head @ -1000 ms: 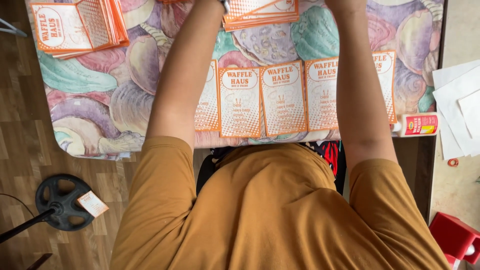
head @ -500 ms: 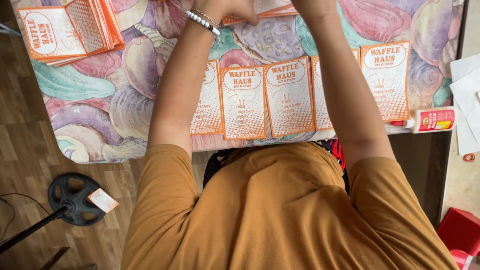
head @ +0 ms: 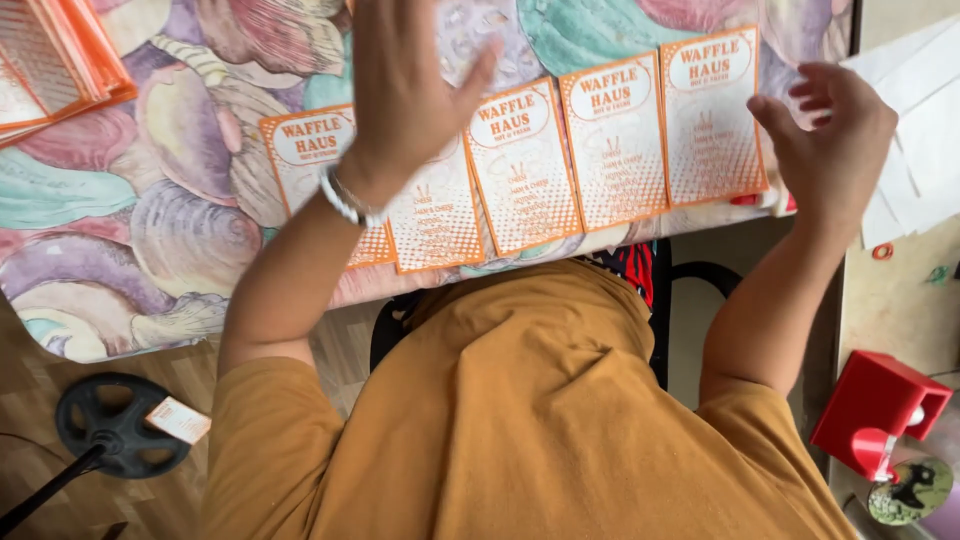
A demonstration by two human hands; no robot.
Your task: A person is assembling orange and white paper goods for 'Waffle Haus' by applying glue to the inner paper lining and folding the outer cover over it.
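Orange-and-white flyers (head: 615, 150): I'm counting 5 lying in a row along the counter (head: 190, 230) edge, centre frame, one partly hidden by my left forearm. Left hand (head: 405, 85) is hovering over them, fingers spread, holding nothing. Right hand (head: 835, 145), upper right, is hanging open too, empty. Stack of more flyers (head: 55, 60) is sitting upper left, so I'd judge plenty left to lay out.

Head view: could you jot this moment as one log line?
left hand: open, above orange leaflets | right hand: open, empty | leaflets: row on shell-patterned cloth
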